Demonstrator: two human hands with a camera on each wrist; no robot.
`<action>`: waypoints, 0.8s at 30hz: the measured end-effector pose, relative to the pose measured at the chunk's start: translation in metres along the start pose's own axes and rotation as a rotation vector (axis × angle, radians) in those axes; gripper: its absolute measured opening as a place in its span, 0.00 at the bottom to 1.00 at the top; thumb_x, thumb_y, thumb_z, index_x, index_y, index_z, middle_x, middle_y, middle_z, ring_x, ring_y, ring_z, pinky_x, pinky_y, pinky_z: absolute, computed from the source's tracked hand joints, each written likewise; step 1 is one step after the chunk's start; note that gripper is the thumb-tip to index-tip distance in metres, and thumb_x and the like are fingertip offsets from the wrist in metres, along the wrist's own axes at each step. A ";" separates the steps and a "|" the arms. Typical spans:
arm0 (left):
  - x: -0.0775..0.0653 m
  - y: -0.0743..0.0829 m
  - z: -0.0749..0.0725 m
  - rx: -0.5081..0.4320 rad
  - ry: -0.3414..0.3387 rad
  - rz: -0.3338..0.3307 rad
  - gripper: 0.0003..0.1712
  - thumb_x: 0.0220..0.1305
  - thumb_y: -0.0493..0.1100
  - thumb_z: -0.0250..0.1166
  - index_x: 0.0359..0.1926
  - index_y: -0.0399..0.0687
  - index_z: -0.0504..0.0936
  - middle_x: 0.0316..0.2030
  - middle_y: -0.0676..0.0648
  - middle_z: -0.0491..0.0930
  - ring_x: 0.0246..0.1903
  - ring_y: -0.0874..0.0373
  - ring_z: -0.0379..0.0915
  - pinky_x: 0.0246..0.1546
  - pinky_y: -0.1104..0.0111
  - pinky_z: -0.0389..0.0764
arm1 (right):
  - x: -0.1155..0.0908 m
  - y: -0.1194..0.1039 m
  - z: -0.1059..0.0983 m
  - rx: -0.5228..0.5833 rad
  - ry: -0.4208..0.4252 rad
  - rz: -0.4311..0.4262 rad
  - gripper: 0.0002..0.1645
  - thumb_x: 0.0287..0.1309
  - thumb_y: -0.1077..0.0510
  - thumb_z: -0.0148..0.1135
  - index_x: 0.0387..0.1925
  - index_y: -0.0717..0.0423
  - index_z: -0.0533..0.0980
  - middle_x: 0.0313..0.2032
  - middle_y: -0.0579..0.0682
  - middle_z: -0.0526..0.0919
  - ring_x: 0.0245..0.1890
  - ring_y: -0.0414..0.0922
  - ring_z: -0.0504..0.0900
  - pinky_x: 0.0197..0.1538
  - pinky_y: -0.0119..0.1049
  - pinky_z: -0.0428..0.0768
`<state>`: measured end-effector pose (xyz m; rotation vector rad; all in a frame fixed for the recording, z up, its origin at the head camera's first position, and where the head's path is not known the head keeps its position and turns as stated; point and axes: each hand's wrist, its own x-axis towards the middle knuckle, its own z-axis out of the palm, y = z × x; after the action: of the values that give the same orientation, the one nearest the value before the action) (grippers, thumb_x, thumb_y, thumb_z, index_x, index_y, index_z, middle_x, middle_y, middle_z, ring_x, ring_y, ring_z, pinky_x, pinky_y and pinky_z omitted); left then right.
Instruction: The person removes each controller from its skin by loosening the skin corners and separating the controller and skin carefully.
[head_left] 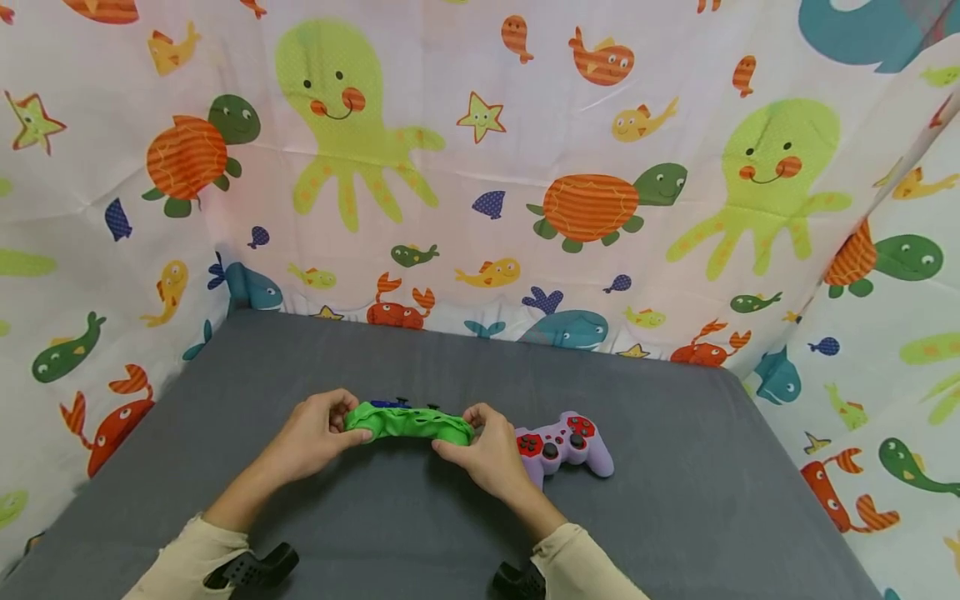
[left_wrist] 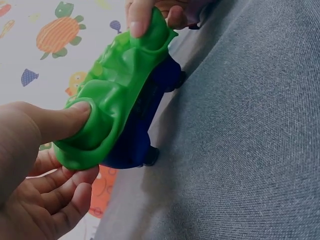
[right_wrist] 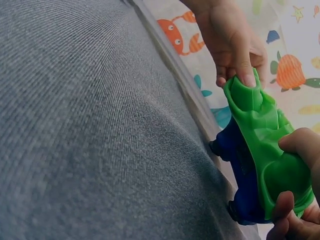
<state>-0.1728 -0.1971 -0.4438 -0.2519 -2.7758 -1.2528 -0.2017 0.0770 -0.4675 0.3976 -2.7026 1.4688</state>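
Note:
A bright green rubbery cover (head_left: 408,422) is stretched partway over a blue game controller (left_wrist: 132,142), above the grey cloth. Its grip ends are in the green cover, while the blue body and dark thumbsticks stick out on the far side in the head view. My left hand (head_left: 311,435) pinches the cover's left end between thumb and fingers. At the other end, my right hand (head_left: 491,450) pinches it likewise, thumb on the near face. A light purple controller skin with red button areas, a second game controller (head_left: 561,448), lies just right of my right hand, partly hidden by it.
Grey cloth (head_left: 675,500) covers the table. Behind it and along both sides hangs a white curtain (head_left: 442,192) printed with sea animals. Each wrist wears a black strap device (head_left: 258,567) near the table's front.

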 end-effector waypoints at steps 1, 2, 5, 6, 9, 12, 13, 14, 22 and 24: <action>-0.001 0.000 0.001 0.003 0.001 -0.001 0.17 0.59 0.43 0.75 0.43 0.40 0.80 0.28 0.49 0.73 0.27 0.60 0.66 0.27 0.71 0.68 | 0.000 0.000 0.000 0.004 -0.001 0.001 0.26 0.43 0.45 0.80 0.36 0.54 0.75 0.34 0.50 0.78 0.18 0.35 0.67 0.23 0.29 0.68; -0.001 0.001 0.001 0.006 0.004 0.002 0.17 0.59 0.43 0.75 0.43 0.40 0.80 0.28 0.49 0.74 0.27 0.60 0.66 0.27 0.71 0.68 | -0.001 0.001 0.000 0.007 -0.002 0.005 0.26 0.43 0.45 0.80 0.36 0.53 0.75 0.34 0.49 0.78 0.18 0.35 0.67 0.23 0.29 0.68; -0.001 0.001 0.003 0.015 0.014 0.008 0.16 0.58 0.42 0.75 0.42 0.39 0.80 0.28 0.49 0.74 0.27 0.60 0.66 0.27 0.71 0.68 | -0.001 0.001 0.000 0.011 0.002 0.006 0.26 0.44 0.45 0.80 0.36 0.53 0.75 0.34 0.49 0.78 0.18 0.35 0.66 0.23 0.28 0.67; -0.001 0.002 0.003 0.018 0.019 0.005 0.16 0.58 0.42 0.75 0.42 0.39 0.80 0.28 0.49 0.73 0.27 0.60 0.66 0.27 0.71 0.68 | 0.000 0.001 -0.001 0.011 0.003 0.005 0.26 0.44 0.45 0.80 0.36 0.53 0.75 0.33 0.49 0.78 0.18 0.35 0.66 0.23 0.28 0.67; 0.000 0.002 0.003 0.023 0.021 0.005 0.16 0.59 0.42 0.75 0.41 0.39 0.80 0.28 0.49 0.73 0.27 0.60 0.66 0.27 0.71 0.67 | 0.000 0.000 -0.001 0.014 0.002 -0.001 0.26 0.44 0.46 0.80 0.36 0.54 0.75 0.33 0.50 0.79 0.17 0.35 0.66 0.22 0.29 0.67; 0.001 0.002 0.003 0.025 0.025 0.010 0.15 0.59 0.42 0.75 0.41 0.40 0.80 0.28 0.49 0.73 0.27 0.60 0.66 0.27 0.71 0.67 | 0.001 0.000 -0.001 0.020 0.009 0.002 0.26 0.44 0.46 0.80 0.37 0.54 0.75 0.34 0.50 0.79 0.17 0.35 0.67 0.23 0.29 0.68; 0.000 0.001 0.003 0.031 0.027 0.015 0.15 0.59 0.42 0.75 0.41 0.40 0.80 0.28 0.49 0.73 0.27 0.60 0.66 0.27 0.71 0.67 | 0.000 0.000 0.000 0.023 0.008 0.002 0.26 0.44 0.47 0.80 0.37 0.54 0.75 0.34 0.50 0.79 0.17 0.36 0.67 0.23 0.29 0.68; -0.001 0.000 0.002 0.036 0.031 0.015 0.15 0.59 0.42 0.75 0.41 0.41 0.80 0.28 0.49 0.73 0.27 0.60 0.66 0.28 0.71 0.67 | 0.000 0.000 0.001 0.023 0.002 -0.001 0.26 0.44 0.47 0.80 0.37 0.55 0.75 0.34 0.50 0.79 0.17 0.36 0.67 0.23 0.29 0.69; -0.003 -0.002 0.001 0.071 0.033 0.015 0.15 0.58 0.42 0.76 0.40 0.43 0.80 0.28 0.50 0.72 0.27 0.60 0.65 0.28 0.71 0.67 | -0.001 0.001 0.003 0.024 -0.006 -0.006 0.26 0.44 0.46 0.80 0.37 0.55 0.75 0.34 0.50 0.79 0.17 0.35 0.69 0.23 0.29 0.70; -0.002 -0.001 0.002 0.070 0.031 0.020 0.15 0.58 0.42 0.75 0.40 0.42 0.80 0.28 0.50 0.72 0.27 0.59 0.65 0.28 0.70 0.66 | 0.000 0.000 0.002 0.018 -0.001 -0.005 0.27 0.44 0.46 0.80 0.37 0.55 0.75 0.34 0.51 0.79 0.17 0.35 0.68 0.23 0.29 0.69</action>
<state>-0.1713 -0.1966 -0.4458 -0.2523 -2.7773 -1.1427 -0.2014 0.0754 -0.4682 0.4063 -2.6891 1.4923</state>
